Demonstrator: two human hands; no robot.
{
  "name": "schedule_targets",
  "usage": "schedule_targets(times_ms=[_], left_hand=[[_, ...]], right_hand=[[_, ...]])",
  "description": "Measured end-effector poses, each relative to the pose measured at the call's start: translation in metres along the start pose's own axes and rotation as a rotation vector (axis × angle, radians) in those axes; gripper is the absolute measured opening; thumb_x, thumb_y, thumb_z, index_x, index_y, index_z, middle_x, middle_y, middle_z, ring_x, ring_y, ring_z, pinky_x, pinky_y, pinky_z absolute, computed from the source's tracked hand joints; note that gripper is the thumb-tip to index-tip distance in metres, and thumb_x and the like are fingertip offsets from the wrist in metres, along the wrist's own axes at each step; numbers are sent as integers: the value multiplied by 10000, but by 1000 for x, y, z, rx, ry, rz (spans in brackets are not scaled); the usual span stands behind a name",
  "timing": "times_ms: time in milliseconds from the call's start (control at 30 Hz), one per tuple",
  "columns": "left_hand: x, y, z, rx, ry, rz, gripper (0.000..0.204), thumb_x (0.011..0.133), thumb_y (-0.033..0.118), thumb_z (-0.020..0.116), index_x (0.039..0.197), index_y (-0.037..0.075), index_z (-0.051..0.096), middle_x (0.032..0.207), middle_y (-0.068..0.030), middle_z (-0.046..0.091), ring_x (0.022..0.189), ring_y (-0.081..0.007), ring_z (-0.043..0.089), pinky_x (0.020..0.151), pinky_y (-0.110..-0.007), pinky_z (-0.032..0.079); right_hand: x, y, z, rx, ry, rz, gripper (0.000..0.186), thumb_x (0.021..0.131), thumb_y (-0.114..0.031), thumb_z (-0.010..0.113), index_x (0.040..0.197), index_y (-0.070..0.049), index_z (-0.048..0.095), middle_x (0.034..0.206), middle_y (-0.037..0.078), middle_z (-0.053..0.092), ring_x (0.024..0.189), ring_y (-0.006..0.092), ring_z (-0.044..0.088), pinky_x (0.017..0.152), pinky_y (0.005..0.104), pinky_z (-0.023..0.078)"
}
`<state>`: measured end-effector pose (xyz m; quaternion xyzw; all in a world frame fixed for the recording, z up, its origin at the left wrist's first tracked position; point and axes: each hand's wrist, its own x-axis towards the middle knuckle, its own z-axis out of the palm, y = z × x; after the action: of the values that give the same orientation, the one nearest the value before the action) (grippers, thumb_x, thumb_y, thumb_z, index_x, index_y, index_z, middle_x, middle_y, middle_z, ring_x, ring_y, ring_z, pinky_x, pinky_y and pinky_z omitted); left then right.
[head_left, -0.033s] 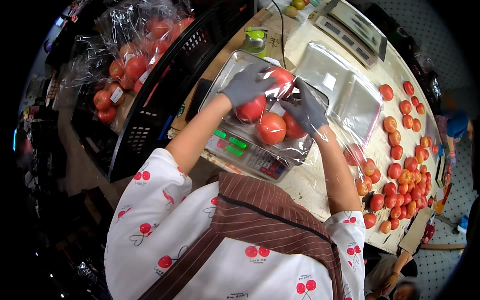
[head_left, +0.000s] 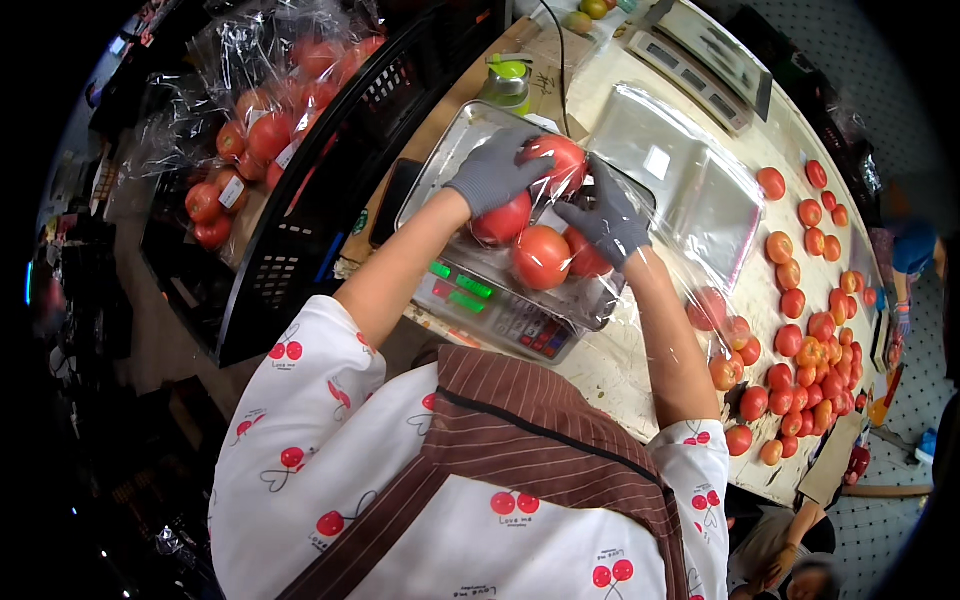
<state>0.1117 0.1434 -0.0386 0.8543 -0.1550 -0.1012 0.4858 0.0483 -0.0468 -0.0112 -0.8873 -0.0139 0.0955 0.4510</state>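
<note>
My left hand (head_left: 500,170), in a grey glove, grips a big red tomato (head_left: 558,160) in a clear plastic bag (head_left: 660,265), fingers curved over its left side. My right hand (head_left: 605,215), also gloved, holds the bag at that tomato's right, thumb reaching inward under it. Below lie more large tomatoes (head_left: 542,258), partly under my hands and glossy plastic. They sit in the metal pan (head_left: 458,130) of a digital scale (head_left: 500,318) with green displays. The bag's loose end trails right over my forearm.
Left stands a black crate (head_left: 270,275) with bagged tomatoes (head_left: 268,135). Behind are a green-lidded container (head_left: 508,85), a cord and another scale (head_left: 680,75). Flat clear bags (head_left: 700,200) lie right of the pan, loose tomatoes (head_left: 820,380) farther right. Other people (head_left: 910,250) (head_left: 785,555) are at the right edge.
My hands have shifted very slightly within the pan, the right one a touch leftward. Otherwise the scene looks the same.
</note>
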Motion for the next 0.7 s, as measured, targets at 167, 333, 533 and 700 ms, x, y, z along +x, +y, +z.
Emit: schedule_targets(times_ms=[167, 333, 533, 700], left_hand=[[6, -5, 3, 123, -79, -11, 481, 822, 342, 647, 1205, 74, 533, 1101, -139, 595, 951, -241, 610, 854, -323, 481], [-7, -9, 6, 131, 0, 119, 340, 885, 217, 567, 1174, 36, 568, 1076, -147, 626, 980, -241, 606, 864, -313, 468], [-9, -22, -4, -92, -88, 99, 305, 917, 172, 513, 1161, 4, 586, 1081, -127, 634, 982, -205, 606, 887, -296, 457], [-34, -9, -41, -485, -281, -148, 357, 926, 164, 495, 1231, -20, 524, 1193, -107, 571, 1114, -172, 524, 950, -297, 423]], right_hand=[[15, -4, -1, -165, 4, 79, 740, 596, -393, 790, 1180, -11, 545, 1051, 206, 624, 986, 302, 608, 832, 364, 479], [29, 32, 11, -27, -1, 188, 967, 539, -558, 792, 1254, -4, 450, 1145, 196, 572, 1054, 295, 571, 882, 361, 449], [22, 18, 12, -9, 68, 100, 845, 586, -494, 804, 1184, 24, 507, 1089, 177, 598, 990, 250, 591, 874, 347, 467], [20, 22, 1, 130, 8, 163, 852, 595, -500, 766, 1234, -10, 484, 1158, 193, 579, 1044, 291, 587, 882, 357, 469]])
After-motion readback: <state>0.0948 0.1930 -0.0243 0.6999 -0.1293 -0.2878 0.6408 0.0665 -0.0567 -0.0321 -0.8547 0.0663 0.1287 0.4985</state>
